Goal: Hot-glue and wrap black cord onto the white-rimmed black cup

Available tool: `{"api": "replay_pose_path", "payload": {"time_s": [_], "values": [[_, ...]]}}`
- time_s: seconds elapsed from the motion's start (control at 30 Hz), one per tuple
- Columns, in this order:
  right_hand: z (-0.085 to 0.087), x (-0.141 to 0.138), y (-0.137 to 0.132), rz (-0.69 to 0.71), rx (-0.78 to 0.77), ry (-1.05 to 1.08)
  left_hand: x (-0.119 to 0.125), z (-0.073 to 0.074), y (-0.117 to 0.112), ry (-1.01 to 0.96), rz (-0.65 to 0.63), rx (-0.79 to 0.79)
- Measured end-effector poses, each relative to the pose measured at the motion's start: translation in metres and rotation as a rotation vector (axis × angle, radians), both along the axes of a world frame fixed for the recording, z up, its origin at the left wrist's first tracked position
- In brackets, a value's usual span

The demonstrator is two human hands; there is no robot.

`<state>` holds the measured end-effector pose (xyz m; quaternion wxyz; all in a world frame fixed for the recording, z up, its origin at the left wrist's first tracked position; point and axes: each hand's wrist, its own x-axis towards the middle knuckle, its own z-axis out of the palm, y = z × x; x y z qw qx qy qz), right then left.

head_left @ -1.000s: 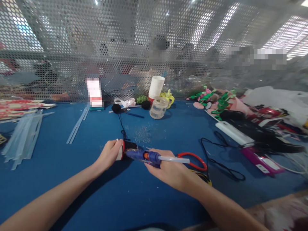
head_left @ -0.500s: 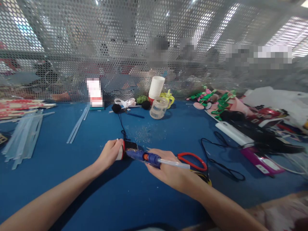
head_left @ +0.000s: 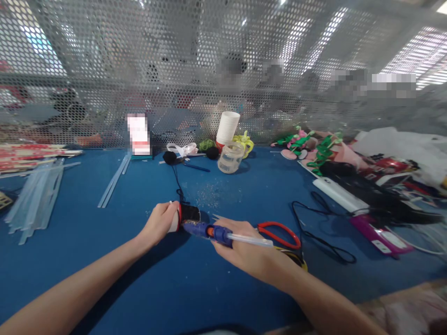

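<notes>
Left hand: the left hand [head_left: 159,225] is near the middle of the scene, grip wrapped around a small piece [head_left: 189,213] and holding it down on the blue surface [head_left: 104,270].
Small piece: red, white and black. Honestly it's too small and blurry to say what it is, might be some craft bit. A thin black thread [head_left: 177,184] runs from it toward the far side.
Right hand: the right hand [head_left: 246,253] is just right of the left one, grip clenched around a blue glue gun [head_left: 206,229].
Glue gun: lying pretty much flat and pointing left, with the nozzle end right up against the small piece. A clear glue stick [head_left: 250,240] pokes out of its back end to the right.
Scissors: red-handled scissors [head_left: 279,234] lie on the surface just beyond the right hand.
Cord: a black cord [head_left: 323,239] loops on the surface right of the scissors.
Left side: a pile of clear sticks [head_left: 33,202] at the far left, and a loose pair [head_left: 113,184] nearer the middle.
Far edge: a stack of paper cups [head_left: 226,126] with a clear jar [head_left: 229,158] just in front of it, and a black pompom [head_left: 169,157] to their left.
Right side: green ribbon bits [head_left: 323,149], a white box [head_left: 340,195] and a magenta packet [head_left: 379,234].
Backdrop: a perforated metal screen [head_left: 174,70] stands along the far edge.
</notes>
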<state>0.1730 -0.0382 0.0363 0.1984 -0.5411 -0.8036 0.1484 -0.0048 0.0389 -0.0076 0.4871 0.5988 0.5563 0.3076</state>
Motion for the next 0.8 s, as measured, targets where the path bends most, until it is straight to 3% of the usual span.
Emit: {"api": "replay_pose_path", "payload": {"time_s": [0.23,0.8], "values": [[0.002,0.001,0.004,-0.082,-0.056,0.002,-0.001,0.001,-0.004,0.032,-0.035,0.043],[0.007,0.004,0.006,-0.082,-0.061,0.095,0.000,0.007,-0.014,0.104,-0.095,0.203]]}}
